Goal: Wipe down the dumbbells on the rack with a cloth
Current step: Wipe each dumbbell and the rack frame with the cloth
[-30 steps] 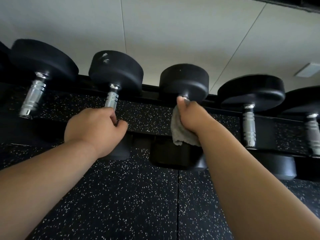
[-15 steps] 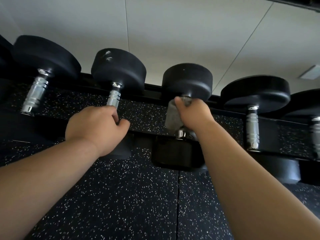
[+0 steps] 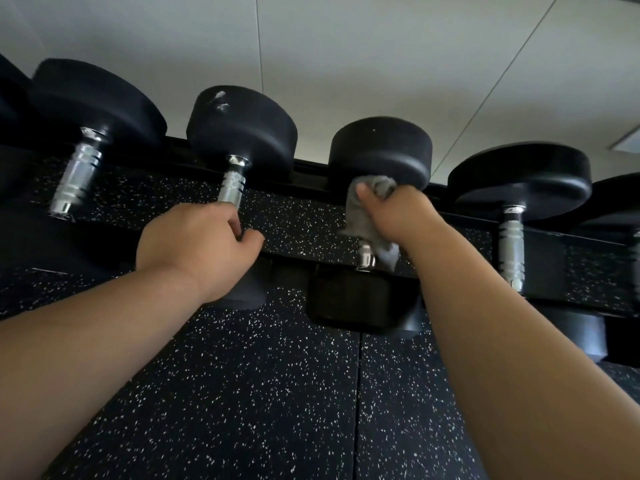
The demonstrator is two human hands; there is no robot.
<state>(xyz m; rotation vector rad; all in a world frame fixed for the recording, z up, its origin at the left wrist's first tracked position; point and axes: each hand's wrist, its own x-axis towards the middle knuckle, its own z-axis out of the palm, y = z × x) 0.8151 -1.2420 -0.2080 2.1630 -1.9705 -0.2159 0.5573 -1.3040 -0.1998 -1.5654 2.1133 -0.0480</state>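
Note:
Several black dumbbells with chrome handles lie side by side on a black rack (image 3: 311, 169). My right hand (image 3: 398, 213) grips a grey cloth (image 3: 360, 206) wrapped round the handle of the middle dumbbell (image 3: 381, 150), just under its far head. The handle's chrome near end (image 3: 365, 256) shows below the cloth. My left hand (image 3: 197, 244) grips the lower handle of the neighbouring dumbbell (image 3: 242, 129) on the left; its upper handle (image 3: 231, 187) is bare. That dumbbell's far head has pale scuff marks.
A larger dumbbell (image 3: 519, 178) sits to the right and another (image 3: 93, 98) to the left. Black speckled rubber flooring (image 3: 242, 393) fills the lower view. A pale tiled wall (image 3: 346, 64) rises behind the rack.
My right hand slid the cloth up the handle toward the far head, uncovering the chrome near end. My left hand kept its grip in place.

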